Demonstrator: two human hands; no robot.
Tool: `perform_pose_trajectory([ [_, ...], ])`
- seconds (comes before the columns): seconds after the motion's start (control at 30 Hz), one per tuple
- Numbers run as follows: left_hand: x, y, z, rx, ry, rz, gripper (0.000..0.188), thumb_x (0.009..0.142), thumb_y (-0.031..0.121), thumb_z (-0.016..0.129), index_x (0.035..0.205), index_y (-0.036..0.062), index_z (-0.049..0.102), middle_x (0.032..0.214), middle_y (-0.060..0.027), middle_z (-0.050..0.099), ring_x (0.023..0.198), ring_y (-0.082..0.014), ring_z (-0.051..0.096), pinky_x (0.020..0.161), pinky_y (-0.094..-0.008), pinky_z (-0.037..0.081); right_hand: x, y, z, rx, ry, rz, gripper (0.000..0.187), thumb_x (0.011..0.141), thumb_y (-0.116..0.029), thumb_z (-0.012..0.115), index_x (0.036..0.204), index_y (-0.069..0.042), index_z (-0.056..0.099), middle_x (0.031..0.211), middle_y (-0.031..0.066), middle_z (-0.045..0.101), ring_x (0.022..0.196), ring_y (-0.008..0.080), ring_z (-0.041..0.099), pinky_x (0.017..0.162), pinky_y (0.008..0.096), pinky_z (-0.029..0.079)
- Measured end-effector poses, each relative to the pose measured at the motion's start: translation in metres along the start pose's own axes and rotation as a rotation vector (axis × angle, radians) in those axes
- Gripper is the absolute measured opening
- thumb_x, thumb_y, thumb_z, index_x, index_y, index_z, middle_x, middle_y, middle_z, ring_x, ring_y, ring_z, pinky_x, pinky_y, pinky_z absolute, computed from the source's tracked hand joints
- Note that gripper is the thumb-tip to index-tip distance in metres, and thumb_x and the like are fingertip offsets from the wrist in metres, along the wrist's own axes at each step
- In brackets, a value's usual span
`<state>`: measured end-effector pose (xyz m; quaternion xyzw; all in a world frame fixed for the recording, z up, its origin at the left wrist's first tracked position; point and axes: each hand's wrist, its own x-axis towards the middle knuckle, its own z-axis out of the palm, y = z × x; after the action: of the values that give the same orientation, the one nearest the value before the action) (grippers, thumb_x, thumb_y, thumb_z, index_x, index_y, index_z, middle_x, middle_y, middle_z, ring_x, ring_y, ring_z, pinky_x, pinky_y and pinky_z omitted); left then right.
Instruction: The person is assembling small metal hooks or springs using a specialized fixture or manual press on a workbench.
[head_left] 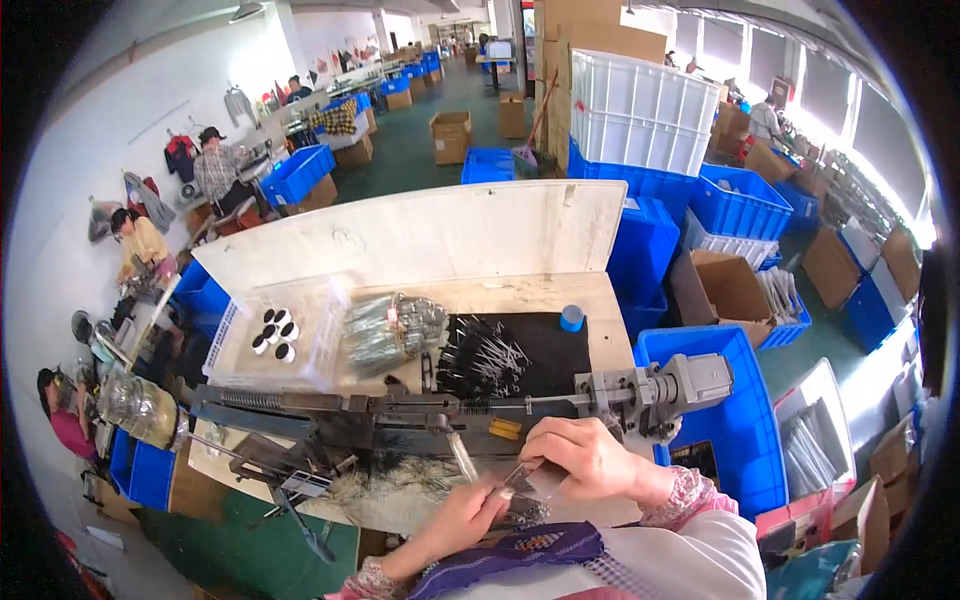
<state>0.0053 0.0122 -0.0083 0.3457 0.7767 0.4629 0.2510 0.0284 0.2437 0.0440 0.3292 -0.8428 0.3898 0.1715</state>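
My left hand point(468, 517) is closed, its fingertips pinching a thin metal piece point(511, 478) whose exact kind I cannot make out. Close beside it, my right hand point(585, 456) grips a small flat greyish piece point(545, 479), partly covered by the fingers. Both hands nearly meet at the bench's near edge, in front of a long metal machine point(400, 408). A pale handle-like bar point(462, 456) slants down from the machine toward my left hand. Just beyond the right hand lies a small yellow block point(505, 429). Loose thin metal pieces point(528, 512) show below the hands.
A pile of thin metal rods point(490, 358) lies on a black mat near a blue cap point(571, 318). Left of it are bundled wire rods point(393, 330) and a white basket point(222, 345) holding several black-and-white round pieces. A blue bin point(755, 430) stands right; co-workers sit far left.
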Motion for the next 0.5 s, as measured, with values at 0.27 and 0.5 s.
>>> perform_pose_trajectory([
  [0.27,-0.036,-0.100,0.014,-0.342,0.634,-0.186,0.025,0.102,0.019,0.043,0.113,-0.0009,0.054,0.085,-0.0038,0.055,0.082,-0.0151,0.060,0.071,-0.0299,0.049,-0.016,0.058,0.039,-0.283,0.117,0.129,0.022,0.075,-0.002,0.066,0.097,-0.002,0.061,0.090,0.0111,0.056,0.074,0.0281,0.064,0.061,0.0359,0.053],
  [0.5,0.013,-0.048,0.047,-0.936,0.557,-0.453,0.012,0.100,0.019,0.047,0.097,0.0092,0.054,0.087,0.0003,0.052,0.077,-0.0107,0.052,0.057,-0.0260,0.040,0.005,0.083,0.049,-0.488,-0.080,0.097,0.021,0.073,-0.006,0.059,0.094,-0.004,0.062,0.085,0.0083,0.056,0.080,0.0257,0.061,0.066,0.0343,0.053],
])
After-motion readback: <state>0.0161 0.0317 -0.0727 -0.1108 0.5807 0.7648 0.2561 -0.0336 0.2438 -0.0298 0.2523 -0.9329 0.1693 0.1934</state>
